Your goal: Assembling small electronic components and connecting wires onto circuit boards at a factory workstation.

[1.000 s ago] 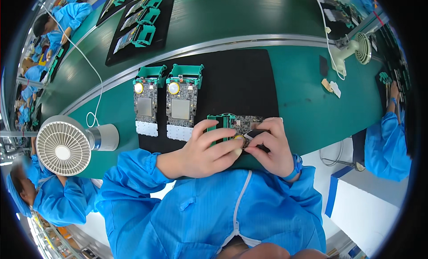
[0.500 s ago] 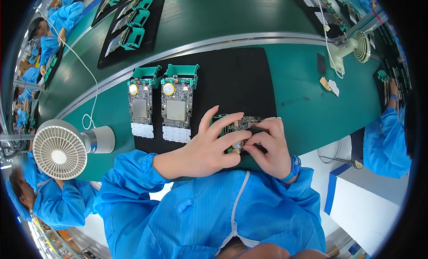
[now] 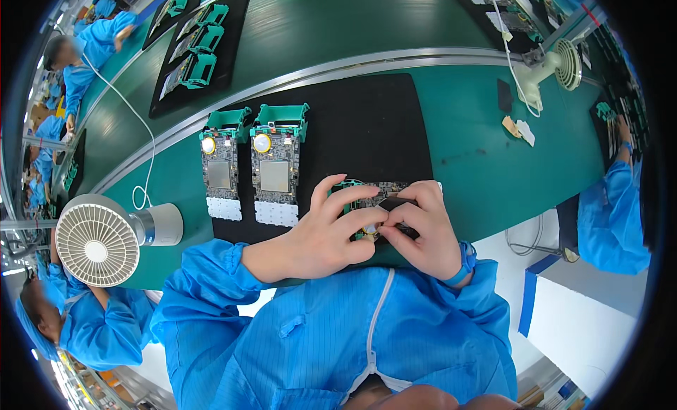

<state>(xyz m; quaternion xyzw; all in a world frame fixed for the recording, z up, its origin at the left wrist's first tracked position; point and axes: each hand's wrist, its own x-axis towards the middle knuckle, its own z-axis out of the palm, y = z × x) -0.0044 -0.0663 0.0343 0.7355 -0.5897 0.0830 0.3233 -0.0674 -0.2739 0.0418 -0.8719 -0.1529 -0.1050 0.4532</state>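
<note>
Pinching over a circuit board [image 3: 393, 188] lying lengthwise left-to-right
Right hand [image 3: 425, 233] grips a black piece [image 3: 396, 202] above the board's right half; left hand [image 3: 321, 235], fingers spread, covers the board's left.

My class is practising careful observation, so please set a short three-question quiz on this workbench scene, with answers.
1. Multiple choice: what stands to the left of the black mat nearest the person?
a) a red bucket
b) a white fan
c) an open laptop

2. True or false: the left hand and the right hand are both at the same circuit board.

3. Count: how many other boards lie on that mat, clear of the hands?

Key: 1. b; 2. true; 3. two.
</note>
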